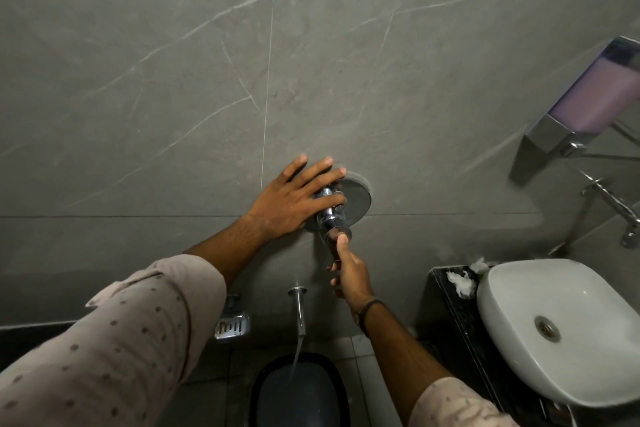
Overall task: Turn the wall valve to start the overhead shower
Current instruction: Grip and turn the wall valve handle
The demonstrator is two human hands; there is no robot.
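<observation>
A chrome wall valve [333, 218] juts out of a round chrome plate [358, 196] on the grey marble-look wall. My left hand [294, 199] lies spread over the plate from the left, fingers apart, one finger resting across the valve's body. My right hand [349, 270] reaches up from below, its thumb pressed on the valve's front end and the other fingers curled under the stem. Below the valve, a chrome spout [299, 308] pours a stream of water into a dark bucket [298, 392]. The overhead shower is out of view.
A white basin [561, 329] sits on a dark counter [446, 291] at the right, with a tap [613, 204] above it. A soap dispenser [588, 97] with pink liquid hangs at the upper right. A chrome soap dish [232, 324] is fixed low on the wall.
</observation>
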